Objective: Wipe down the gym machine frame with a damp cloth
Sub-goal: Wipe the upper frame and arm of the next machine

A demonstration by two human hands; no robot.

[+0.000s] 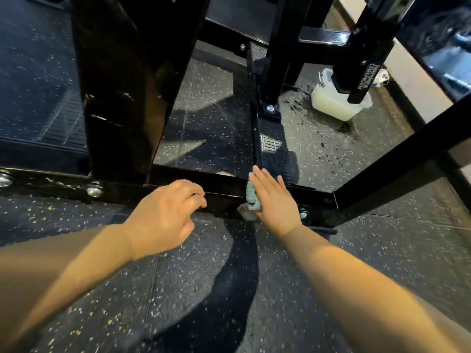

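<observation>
The black gym machine frame has a low horizontal base bar (pixel 221 184) running across the floor in front of me. My right hand (pixel 274 197) lies flat with straight fingers on a small teal cloth (pixel 251 200), pressing it onto the bar. Most of the cloth is hidden under the palm. My left hand (pixel 165 212) hovers just left of it, at the near edge of the bar, with loosely curled fingers that hold nothing.
A wide black upright (pixel 119 85) rises behind my left hand. A diagonal black strut (pixel 397 161) runs up to the right. A white tub of pale liquid (pixel 334 103) stands on the speckled rubber floor (pixel 229 289) at the back right, with dark wet spots around it.
</observation>
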